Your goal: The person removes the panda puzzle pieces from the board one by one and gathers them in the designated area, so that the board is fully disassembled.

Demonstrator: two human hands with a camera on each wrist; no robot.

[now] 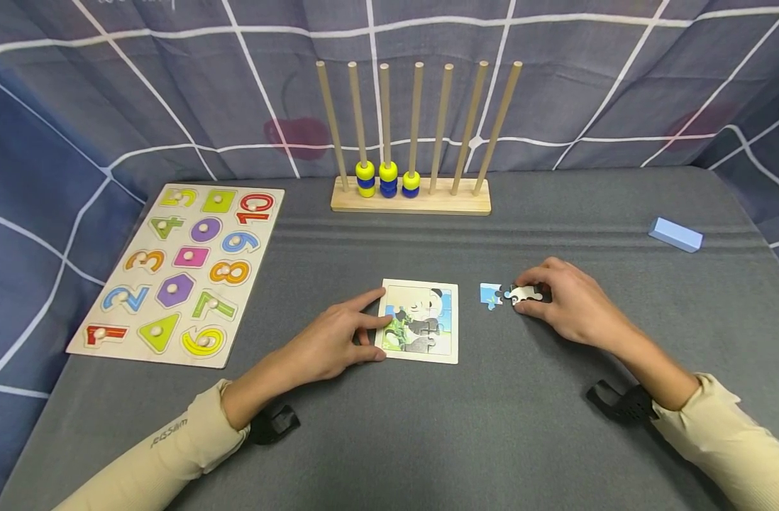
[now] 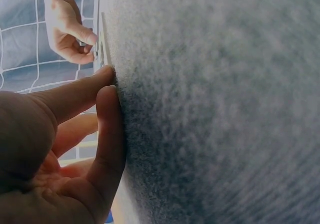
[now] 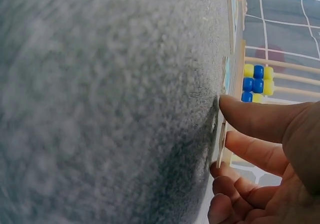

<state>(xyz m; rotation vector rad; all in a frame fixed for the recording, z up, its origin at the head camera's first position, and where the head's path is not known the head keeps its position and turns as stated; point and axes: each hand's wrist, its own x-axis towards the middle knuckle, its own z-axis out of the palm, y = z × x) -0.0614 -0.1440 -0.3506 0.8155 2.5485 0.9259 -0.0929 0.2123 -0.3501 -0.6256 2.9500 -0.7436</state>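
My left hand [image 1: 328, 337] rests at the left side of a square panda jigsaw puzzle board [image 1: 455, 326]. Its index fingertip touches the upper left edge, the thumb lies at the lower left corner, and another finger reaches over the rim. Right of the board, my right hand [image 1: 571, 305] pinches a black-and-white puzzle piece [image 1: 525, 294] between thumb and fingers, low at the table. In the right wrist view that puzzle piece [image 3: 221, 144] appears edge-on. A light blue puzzle piece [image 1: 490, 294] lies between the board and the right hand, close to the pinched one.
A wooden number-and-shape peg board [image 1: 236, 319] lies at the left. Behind stands a wooden rack [image 1: 421, 204] with upright rods, several yellow and blue beads on three of them. A light blue block [image 1: 677, 234] lies at the far right. Patterned cloth [image 1: 587, 85] encloses the table.
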